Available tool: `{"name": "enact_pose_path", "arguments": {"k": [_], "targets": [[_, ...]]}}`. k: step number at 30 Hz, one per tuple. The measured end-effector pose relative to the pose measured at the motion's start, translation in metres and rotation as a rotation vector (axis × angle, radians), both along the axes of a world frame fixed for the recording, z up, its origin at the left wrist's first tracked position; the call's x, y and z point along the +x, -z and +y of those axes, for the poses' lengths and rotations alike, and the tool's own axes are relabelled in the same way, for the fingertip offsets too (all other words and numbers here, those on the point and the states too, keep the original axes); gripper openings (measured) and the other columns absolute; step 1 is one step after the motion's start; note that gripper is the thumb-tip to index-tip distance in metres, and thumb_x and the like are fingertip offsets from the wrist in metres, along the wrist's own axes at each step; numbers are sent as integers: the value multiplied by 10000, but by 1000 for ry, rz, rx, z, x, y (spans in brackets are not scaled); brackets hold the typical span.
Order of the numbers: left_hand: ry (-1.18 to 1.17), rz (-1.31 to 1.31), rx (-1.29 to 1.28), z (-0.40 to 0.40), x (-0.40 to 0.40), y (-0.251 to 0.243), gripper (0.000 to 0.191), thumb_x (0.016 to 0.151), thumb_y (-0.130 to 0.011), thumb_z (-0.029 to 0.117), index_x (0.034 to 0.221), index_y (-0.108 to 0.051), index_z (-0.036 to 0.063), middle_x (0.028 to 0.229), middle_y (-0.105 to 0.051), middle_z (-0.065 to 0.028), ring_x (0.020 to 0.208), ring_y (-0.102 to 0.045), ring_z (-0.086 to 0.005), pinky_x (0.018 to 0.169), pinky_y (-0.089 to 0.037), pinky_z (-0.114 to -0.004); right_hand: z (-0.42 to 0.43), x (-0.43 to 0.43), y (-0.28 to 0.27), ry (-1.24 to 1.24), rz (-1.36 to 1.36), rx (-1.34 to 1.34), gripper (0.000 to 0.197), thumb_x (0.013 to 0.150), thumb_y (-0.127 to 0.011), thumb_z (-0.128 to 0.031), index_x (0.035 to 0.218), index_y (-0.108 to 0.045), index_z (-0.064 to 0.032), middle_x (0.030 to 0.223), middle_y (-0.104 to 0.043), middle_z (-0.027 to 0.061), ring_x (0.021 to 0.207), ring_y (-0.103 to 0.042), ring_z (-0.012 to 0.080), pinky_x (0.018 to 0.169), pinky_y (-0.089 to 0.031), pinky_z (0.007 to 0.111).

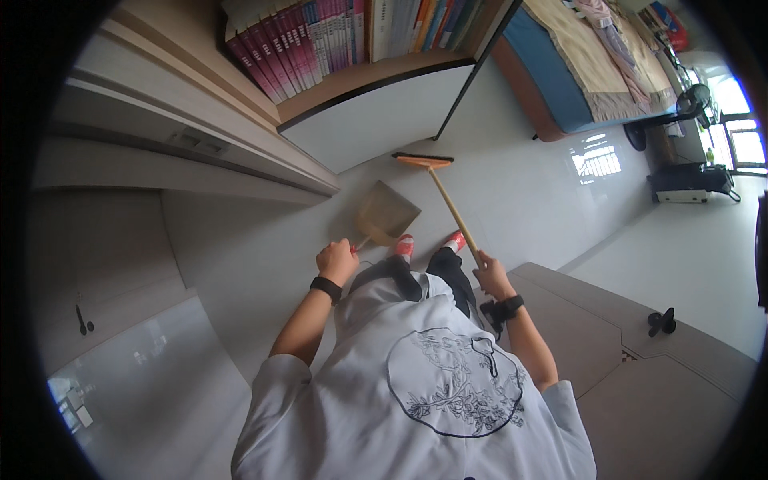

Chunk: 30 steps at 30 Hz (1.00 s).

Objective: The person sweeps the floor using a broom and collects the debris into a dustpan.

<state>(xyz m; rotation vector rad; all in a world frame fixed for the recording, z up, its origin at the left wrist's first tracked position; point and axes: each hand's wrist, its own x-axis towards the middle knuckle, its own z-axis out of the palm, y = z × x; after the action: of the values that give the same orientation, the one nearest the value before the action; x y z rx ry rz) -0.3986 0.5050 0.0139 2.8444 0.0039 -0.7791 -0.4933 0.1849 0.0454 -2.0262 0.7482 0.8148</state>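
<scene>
My left hand (pixel 337 263) is closed around the handle of a long-handled dustpan (pixel 387 211). The tan pan hangs low before my feet, its open side facing away to the right; whether it touches the floor I cannot tell. In my right hand (pixel 492 277) is the pale yellow stick of a broom (pixel 451 207). The broom's orange head with dark bristles lies ahead, near the lower corner of a bookcase. Both wrists wear black bands. Between the hands show my red shoes (pixel 404 246) on the light, glossy floor.
A bookcase (pixel 378 114) with rows of books stands ahead, beside a door frame (pixel 204 144) at the left. At the upper right is a bed (pixel 576 78), with a black fan (pixel 693 102) past it. A door (pixel 600 312) with a black handle (pixel 661 323) stands at my right.
</scene>
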Motion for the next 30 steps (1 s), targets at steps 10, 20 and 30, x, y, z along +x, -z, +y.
{"name": "enact_pose_path", "arguments": {"k": [10,20,30], "targets": [[-145,-22,-47,17,-26,-5,166,740,-517,214,752,-574,58,715,-600,-161,697,-586,-332,614,-463,-419,-7,65,94,-181,28,-83,585,658,-428,-21,1237,-358,-60,806,-583,249,627,-600,338,495,-492,391],[-211,-27,-56,18,-26,5,153,684,-543,194,748,-581,61,715,-605,-148,713,-590,-319,629,-471,-406,-2,-3,22,-331,159,48,610,689,-506,-42,1269,-325,-95,678,-559,140,479,-543,202,394,-443,305],[-251,14,-72,31,-39,-7,160,709,-538,199,769,-577,55,725,-603,-157,719,-588,-326,634,-469,-414,10,25,10,-238,16,52,533,742,-521,-108,1253,-374,-73,574,-500,55,402,-476,125,346,-395,266]]}}
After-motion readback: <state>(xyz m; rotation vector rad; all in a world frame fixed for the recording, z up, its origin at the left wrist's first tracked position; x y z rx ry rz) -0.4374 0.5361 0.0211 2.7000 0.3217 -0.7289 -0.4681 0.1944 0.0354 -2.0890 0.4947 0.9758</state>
